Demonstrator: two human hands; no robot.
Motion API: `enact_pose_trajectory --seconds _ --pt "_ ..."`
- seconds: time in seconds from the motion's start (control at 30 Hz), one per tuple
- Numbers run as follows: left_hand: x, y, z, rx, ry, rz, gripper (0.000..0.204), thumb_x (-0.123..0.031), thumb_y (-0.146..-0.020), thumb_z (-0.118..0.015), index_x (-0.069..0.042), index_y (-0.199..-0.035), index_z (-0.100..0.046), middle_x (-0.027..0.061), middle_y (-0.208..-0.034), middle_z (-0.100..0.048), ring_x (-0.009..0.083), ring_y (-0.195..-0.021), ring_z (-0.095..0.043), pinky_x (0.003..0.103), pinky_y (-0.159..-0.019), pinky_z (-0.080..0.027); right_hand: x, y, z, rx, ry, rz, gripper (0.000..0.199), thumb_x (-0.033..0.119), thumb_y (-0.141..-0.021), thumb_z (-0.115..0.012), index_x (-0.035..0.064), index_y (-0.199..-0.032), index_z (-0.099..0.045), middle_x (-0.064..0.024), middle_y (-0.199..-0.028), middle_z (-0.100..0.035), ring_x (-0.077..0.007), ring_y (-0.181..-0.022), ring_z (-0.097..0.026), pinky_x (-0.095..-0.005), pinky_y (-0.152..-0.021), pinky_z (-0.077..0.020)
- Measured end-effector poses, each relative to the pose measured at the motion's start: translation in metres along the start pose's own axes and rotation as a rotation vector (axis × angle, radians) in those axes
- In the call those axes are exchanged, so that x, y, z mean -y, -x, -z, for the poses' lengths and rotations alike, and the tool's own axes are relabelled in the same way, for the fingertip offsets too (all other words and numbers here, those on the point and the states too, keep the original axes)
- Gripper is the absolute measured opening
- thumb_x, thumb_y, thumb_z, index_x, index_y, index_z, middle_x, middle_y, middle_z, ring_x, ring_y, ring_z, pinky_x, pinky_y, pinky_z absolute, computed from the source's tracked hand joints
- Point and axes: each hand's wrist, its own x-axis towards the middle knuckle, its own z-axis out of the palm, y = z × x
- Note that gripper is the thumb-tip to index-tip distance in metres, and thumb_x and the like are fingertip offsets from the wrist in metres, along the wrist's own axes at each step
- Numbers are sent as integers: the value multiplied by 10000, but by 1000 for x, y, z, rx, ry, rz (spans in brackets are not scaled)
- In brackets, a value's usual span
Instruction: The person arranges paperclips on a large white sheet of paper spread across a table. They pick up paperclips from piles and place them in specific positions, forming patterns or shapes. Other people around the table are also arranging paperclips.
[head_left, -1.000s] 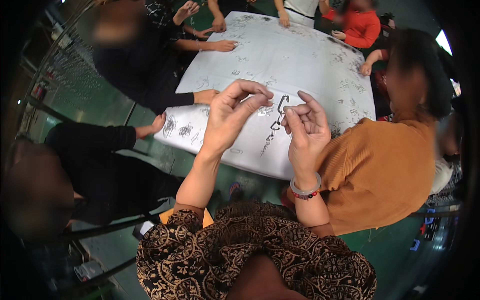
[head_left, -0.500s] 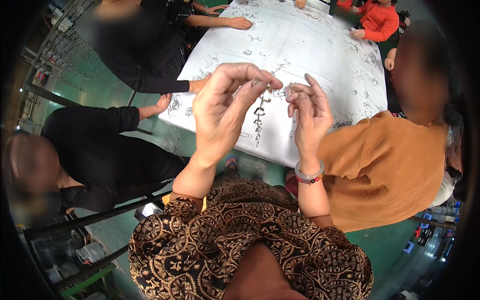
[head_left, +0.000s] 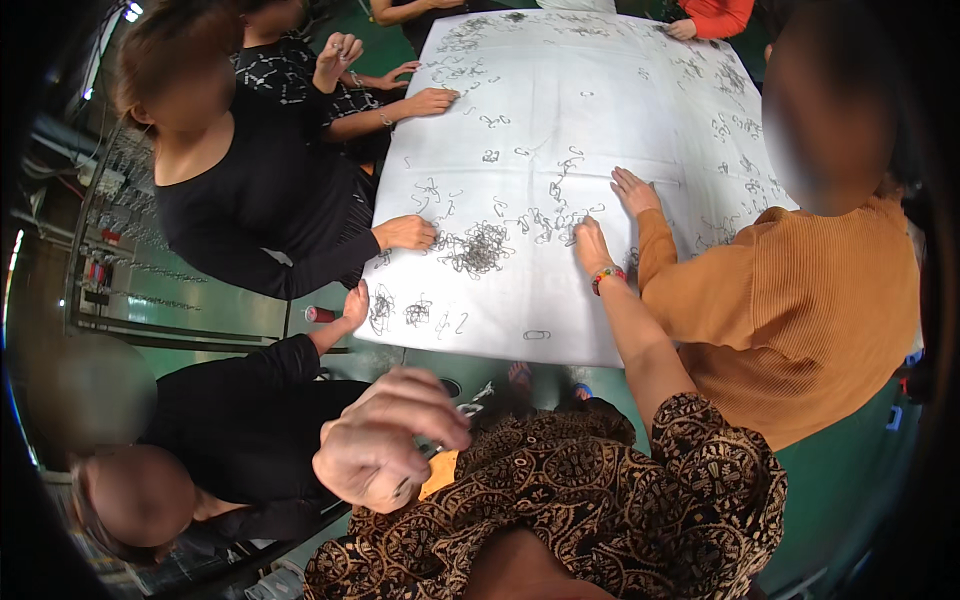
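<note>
Reaching forward, my right hand [head_left: 590, 240] rests fingers-down, uncurled, on the white sheet [head_left: 560, 120] covering the desk, touching a strand of small wire hooks [head_left: 545, 222]; a denser heap [head_left: 478, 248] lies just beside it. My left hand [head_left: 385, 440] is drawn close and loosely curled; whether it grips anything I cannot tell. Hooks: light, stiff, thin metal, likely to snag together; best pinched singly at the shank. Co-workers' hands [head_left: 405, 232] ring the sheet.
</note>
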Motion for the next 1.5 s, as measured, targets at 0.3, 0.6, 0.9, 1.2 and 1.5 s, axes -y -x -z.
enact_pose_trajectory --seconds 0.3,0.6,0.9,1.2,1.5 --pt "-13 56 -8 -147 -184 23 109 -26 -852 -624 -52 -759 -572 166 -821 -678 282 -743 -658 414 -697 -504 15 34 24 -69 -580 -254 102 52 -805 -656 -12 -866 -706 -153 -843 -667 -256 -695 -632 -336 -617 -494" --pt "10 121 -63 -336 -359 394 99 54 -809 -669 24 -895 -628 129 -900 -689 184 -797 -653 273 -670 -519 181 199 210 423 -1307 -126 120 34 -855 -662 -42 -947 -662 -76 -813 -664 -89 -654 -563 -221 -590 -454" --pt "42 149 -101 -429 -401 619 121 27 -823 -678 18 -942 -658 106 -880 -691 182 -809 -681 283 -703 -530 216 243 215 206 -896 284 51 -19 -817 -683 -8 -862 -663 -31 -730 -602 -71 -627 -485 -210 -576 -391" --pt "64 170 -87 -432 -51 624 320 18 -842 -650 4 -1158 -602 126 -1113 -658 194 -997 -640 308 -851 -505 211 260 200 151 -1133 289 54 -54 -863 -634 -44 -891 -589 -74 -827 -594 -101 -712 -501 -211 -624 -394" --pt "299 165 73 -388 -974 1007 345 -285 -923 -587 39 -849 -680 172 -790 -678 272 -710 -653 393 -657 -507 220 253 205 157 -1145 302 82 -48 -826 -677 -44 -847 -598 -89 -766 -591 -132 -660 -499 -243 -572 -379"
